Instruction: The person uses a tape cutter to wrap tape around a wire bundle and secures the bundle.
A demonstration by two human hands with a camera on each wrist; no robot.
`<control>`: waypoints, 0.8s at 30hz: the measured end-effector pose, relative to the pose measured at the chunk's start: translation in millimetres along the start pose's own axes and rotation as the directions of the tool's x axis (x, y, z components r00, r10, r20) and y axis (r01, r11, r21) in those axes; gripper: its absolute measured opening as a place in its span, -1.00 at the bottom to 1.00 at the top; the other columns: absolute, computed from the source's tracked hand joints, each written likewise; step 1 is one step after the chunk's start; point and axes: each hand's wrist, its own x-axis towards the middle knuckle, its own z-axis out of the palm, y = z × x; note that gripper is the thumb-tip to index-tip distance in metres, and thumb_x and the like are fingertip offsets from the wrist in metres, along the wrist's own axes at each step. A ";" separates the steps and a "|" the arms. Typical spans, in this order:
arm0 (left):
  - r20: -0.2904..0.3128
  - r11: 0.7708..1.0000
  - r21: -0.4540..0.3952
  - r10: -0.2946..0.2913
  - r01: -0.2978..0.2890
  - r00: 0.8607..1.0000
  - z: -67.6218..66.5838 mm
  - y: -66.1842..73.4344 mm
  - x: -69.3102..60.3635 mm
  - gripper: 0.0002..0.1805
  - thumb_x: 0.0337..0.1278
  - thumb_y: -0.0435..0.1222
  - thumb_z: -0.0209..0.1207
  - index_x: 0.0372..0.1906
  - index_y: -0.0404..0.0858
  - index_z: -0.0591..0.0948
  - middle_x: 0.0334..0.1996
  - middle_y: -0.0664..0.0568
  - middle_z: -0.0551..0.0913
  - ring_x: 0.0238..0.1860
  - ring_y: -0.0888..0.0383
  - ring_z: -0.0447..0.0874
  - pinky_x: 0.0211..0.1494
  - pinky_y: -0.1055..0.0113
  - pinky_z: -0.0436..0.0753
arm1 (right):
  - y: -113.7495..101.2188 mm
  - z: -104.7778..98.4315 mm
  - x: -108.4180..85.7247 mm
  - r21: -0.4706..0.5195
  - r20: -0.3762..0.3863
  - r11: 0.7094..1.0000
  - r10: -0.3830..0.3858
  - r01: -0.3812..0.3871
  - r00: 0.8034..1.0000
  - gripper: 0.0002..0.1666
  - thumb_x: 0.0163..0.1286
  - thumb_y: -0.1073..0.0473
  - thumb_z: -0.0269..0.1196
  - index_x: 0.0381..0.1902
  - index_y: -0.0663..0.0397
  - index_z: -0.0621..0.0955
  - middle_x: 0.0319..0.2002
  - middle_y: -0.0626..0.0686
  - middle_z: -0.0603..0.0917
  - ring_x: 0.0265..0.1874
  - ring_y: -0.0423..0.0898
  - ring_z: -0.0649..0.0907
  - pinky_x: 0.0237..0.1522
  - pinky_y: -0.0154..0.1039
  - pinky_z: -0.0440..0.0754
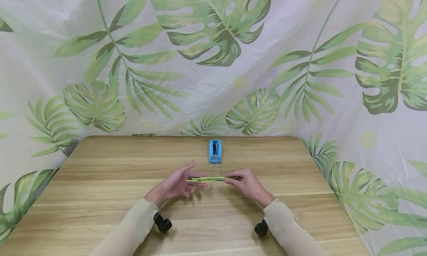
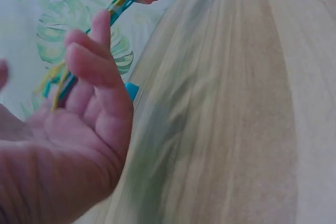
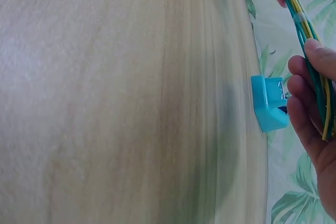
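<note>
A thin bundle of yellow and green wires [image 1: 212,179] is held level above the table, between the two hands. My right hand [image 1: 248,182] pinches its right part between thumb and fingers; in the right wrist view this hand [image 3: 323,124] has the thumb on the wires. Clear tape [image 3: 300,18] appears wrapped round the bundle. My left hand [image 1: 180,182] has its thumb raised and fingers loosely bent, with the bundle's left end at the fingers. In the left wrist view, the wire ends show behind the bent fingers of this hand [image 2: 79,140].
A blue tape dispenser [image 1: 215,152] stands near the back edge of the wooden table [image 1: 100,167], beyond the hands. A leaf-patterned cloth [image 1: 200,81] hangs behind the table and down its sides. Black wrist mounts [image 1: 162,222] are on both sleeves.
</note>
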 end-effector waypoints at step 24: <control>-0.222 0.974 0.221 0.004 0.047 0.975 7.5 1.1 7.3 -0.67 0.36 -0.23 0.25 0.12 -0.30 0.69 -0.27 -0.03 0.77 -0.58 0.29 0.39 -0.54 0.44 0.47 | 6.0 6.6 2.5 -0.364 -0.024 0.864 -0.383 0.348 0.924 -0.78 0.15 0.28 0.52 -0.21 0.01 0.79 -0.28 -0.08 0.78 -0.28 -0.19 0.69 -0.18 -0.28 0.67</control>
